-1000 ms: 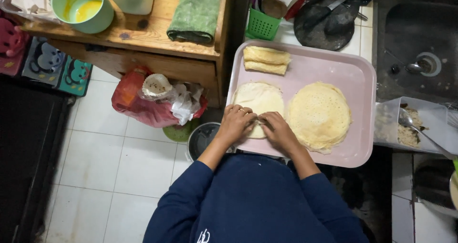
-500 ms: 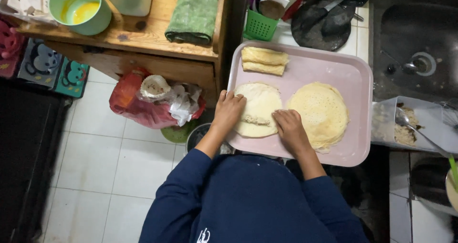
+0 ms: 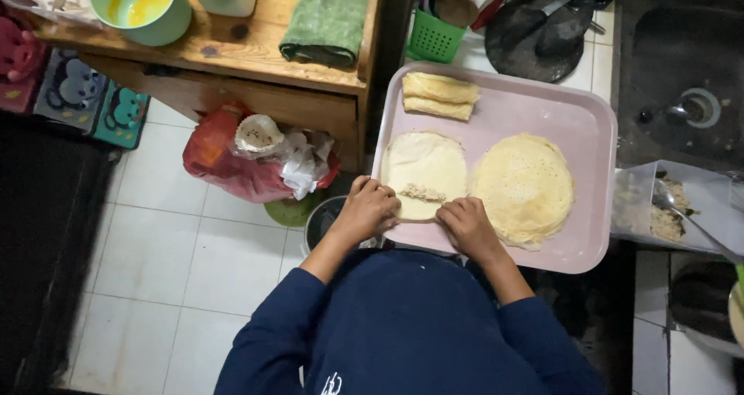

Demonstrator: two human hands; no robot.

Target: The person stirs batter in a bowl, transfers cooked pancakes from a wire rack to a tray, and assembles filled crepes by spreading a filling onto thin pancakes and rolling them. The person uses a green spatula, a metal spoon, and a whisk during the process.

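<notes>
Both hands, left hand (image 3: 370, 209) and right hand (image 3: 465, 223), pinch the near edge of a filled crepe (image 3: 425, 174) at the pink tray's (image 3: 589, 124) near-left corner, two finished rolls (image 3: 439, 96) at its far edge, another flat crepe (image 3: 524, 187) unfilled.

left hand (image 3: 370, 209), right hand (image 3: 465, 223), fingers curled

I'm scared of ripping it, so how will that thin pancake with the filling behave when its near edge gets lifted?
The pancake lies flat and thin on the pink tray, so it will probably flop and drape. The filling strip looks loose and may spill. Both hands, left hand and right hand, support the edge.
</notes>
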